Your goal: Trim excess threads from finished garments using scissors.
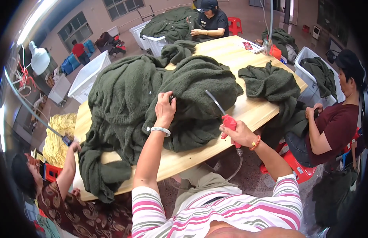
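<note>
Striped shirt (235, 208) was closest to cam. R hand (243, 135) had fingers clamped round red gun (229, 123), nozzle (216, 102) just past 'em. L hand (165, 111) had fingers curled at green knits (199, 77), cdn't tell if pinching; most lay beyond & either side, on table (221, 49).
</note>
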`<state>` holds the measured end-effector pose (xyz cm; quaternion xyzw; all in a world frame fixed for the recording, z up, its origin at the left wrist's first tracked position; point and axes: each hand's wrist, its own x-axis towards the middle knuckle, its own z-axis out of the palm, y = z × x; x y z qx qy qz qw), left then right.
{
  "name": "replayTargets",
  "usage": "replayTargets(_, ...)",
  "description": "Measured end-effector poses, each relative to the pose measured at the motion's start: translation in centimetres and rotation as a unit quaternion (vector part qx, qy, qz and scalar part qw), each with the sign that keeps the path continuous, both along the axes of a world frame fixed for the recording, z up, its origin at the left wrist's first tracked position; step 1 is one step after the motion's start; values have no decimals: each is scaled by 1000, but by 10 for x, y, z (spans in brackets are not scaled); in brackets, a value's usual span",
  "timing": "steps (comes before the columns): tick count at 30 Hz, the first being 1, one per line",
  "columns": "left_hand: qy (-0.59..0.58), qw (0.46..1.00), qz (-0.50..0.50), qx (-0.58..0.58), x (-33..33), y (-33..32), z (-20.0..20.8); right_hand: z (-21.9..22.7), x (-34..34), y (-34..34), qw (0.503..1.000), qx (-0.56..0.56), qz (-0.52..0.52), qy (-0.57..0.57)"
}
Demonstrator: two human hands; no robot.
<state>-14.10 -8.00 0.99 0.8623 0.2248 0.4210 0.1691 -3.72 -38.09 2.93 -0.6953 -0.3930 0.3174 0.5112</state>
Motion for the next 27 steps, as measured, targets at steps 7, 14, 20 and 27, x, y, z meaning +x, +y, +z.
replayTargets(7,-4,997,-77,5,25,13,-17,-6,15,28,983,-72,36,-165)
replayTargets(14,-140,917,-185,-324,14,15,-27,1,-5,65,948,-137,117,-262)
replayTargets(20,-176,865,-163,-440,-3,31,-30,15,-6,64,936,-179,111,-283)
replayTargets(27,-132,907,-176,-359,-20,36,-39,8,-3,60,954,-102,110,-260)
